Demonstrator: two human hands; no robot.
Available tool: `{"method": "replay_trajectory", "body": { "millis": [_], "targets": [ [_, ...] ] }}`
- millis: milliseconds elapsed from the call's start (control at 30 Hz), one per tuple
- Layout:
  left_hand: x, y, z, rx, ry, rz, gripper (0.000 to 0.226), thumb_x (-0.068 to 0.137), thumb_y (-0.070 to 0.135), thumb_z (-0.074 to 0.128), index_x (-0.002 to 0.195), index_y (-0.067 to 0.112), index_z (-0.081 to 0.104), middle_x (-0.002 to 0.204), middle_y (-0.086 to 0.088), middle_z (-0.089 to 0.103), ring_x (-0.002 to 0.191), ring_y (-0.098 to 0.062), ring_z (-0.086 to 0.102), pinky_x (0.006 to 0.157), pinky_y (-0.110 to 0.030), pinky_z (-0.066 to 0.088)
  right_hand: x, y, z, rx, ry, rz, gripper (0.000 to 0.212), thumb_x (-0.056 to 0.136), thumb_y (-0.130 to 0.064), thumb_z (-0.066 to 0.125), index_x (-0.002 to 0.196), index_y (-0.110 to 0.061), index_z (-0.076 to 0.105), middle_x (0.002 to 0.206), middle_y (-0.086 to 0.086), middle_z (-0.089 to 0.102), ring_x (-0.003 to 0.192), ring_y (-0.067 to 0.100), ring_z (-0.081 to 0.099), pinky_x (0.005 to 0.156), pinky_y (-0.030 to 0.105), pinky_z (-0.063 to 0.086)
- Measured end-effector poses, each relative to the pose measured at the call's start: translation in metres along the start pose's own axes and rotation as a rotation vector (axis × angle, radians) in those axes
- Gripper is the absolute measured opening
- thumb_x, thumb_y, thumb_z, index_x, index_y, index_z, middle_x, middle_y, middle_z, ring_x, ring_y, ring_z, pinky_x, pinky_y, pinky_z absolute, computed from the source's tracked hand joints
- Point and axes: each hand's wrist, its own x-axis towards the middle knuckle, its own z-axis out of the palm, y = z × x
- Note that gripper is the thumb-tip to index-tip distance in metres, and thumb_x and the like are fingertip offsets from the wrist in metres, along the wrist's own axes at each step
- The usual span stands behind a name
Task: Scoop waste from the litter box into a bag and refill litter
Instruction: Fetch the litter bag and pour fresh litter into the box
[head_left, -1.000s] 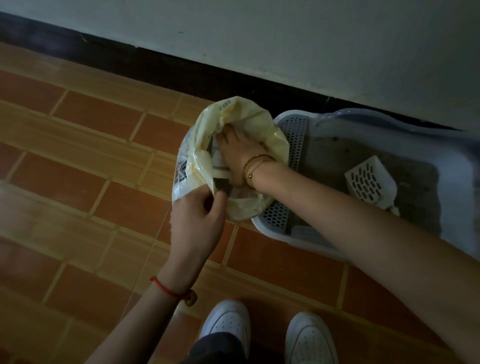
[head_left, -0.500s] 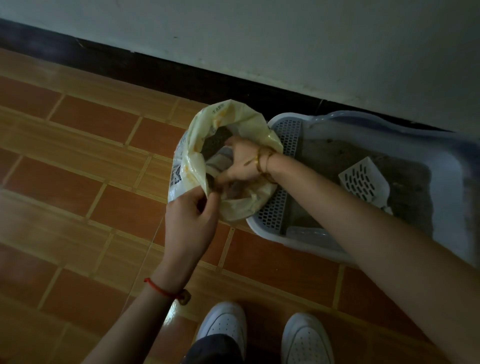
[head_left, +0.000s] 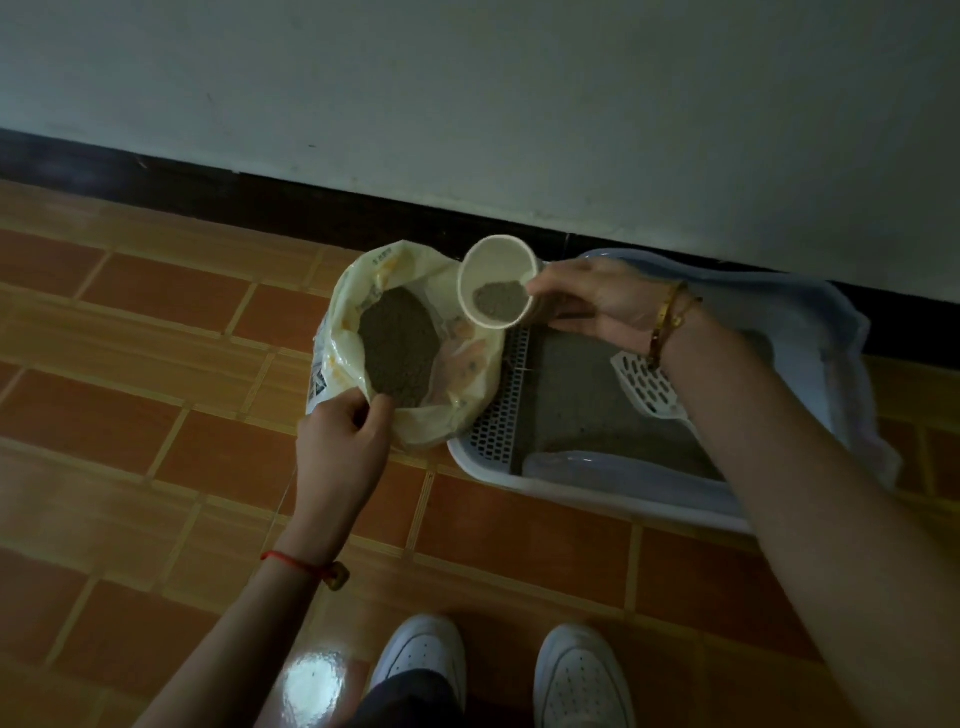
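Tiled floor (head_left: 156, 467), litter box (head_left: 779, 499) against wall. Left hand (head_left: 340, 447) pinches litter bag (head_left: 467, 405) rim, keeping mouth open. Right hand (head_left: 597, 306) clamped on cup (head_left: 498, 283), part-filled with litter, tilted between bag and box, likely for pouring. Slotted scoop (head_left: 647, 387) lies inside box.

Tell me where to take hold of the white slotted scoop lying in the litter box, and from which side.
Grip the litter scoop by its handle end, which points toward the near right and is hidden under the right forearm, so its exact shape cannot be told. Come from above on the right side of the litter box: the slotted blade lies flat on the litter, offering no edge to pinch.
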Motion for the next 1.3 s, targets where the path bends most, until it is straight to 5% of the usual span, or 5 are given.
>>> {"method": "replay_trajectory", "body": {
  "millis": [233,533,733,933,1300],
  "targets": [
    [0.001,-0.001,0.002,0.034,0.002,0.021,0.055,0.089,0.040,0.048,0.065,-0.008,0.052,0.057,-0.028,0.052,0.047,-0.027,0.040,0.050,-0.033,0.033,-0.031,0.011,-0.046,-0.742,0.459,-0.094,0.094,0.068,-0.033,0.082,0.140,-0.010,0.027,0.138,0.012,0.036,0.123,0.029,0.042,0.095,0.041,0.044],
    [-0.001,0.004,-0.001,0.101,0.008,0.049,0.051,0.091,0.031,0.050,0.060,-0.010,0.046,0.049,-0.008,0.038,0.047,-0.019,0.032,0.051,-0.031,0.026,-0.036,0.026,-0.061,-0.947,0.646,-0.293,0.101,0.060,-0.024,0.085,0.140,-0.006,0.026,0.137,0.017,0.032,0.126,0.032,0.033,0.096,0.039,0.037],
    [0.001,0.000,-0.001,0.097,0.001,0.053,0.055,0.084,0.041,0.045,0.062,-0.010,0.049,0.054,-0.027,0.047,0.048,-0.021,0.035,0.052,-0.033,0.028,-0.041,0.024,-0.064,-1.040,0.629,-0.453,0.101,0.060,-0.009,0.083,0.143,-0.004,0.025,0.141,0.018,0.032,0.131,0.033,0.031,0.105,0.045,0.035],
    [0.000,0.002,-0.001,0.095,0.019,0.051,0.047,0.095,0.023,0.054,0.059,-0.006,0.048,0.049,-0.007,0.040,0.046,-0.018,0.034,0.050,-0.030,0.027,-0.042,0.017,-0.058,-1.015,0.712,-0.630,0.098,0.060,-0.008,0.080,0.143,-0.003,0.028,0.141,0.019,0.034,0.132,0.032,0.031,0.110,0.042,0.032],
    [-0.002,0.002,-0.006,0.053,0.024,0.018,0.052,0.087,0.036,0.049,0.061,-0.010,0.045,0.049,-0.009,0.038,0.047,-0.018,0.031,0.050,-0.032,0.025,-0.030,-0.011,0.023,-0.774,0.154,-0.437,0.104,0.066,-0.039,0.083,0.147,-0.015,0.020,0.147,0.006,0.032,0.129,0.022,0.040,0.101,0.032,0.039]
  ]
}}
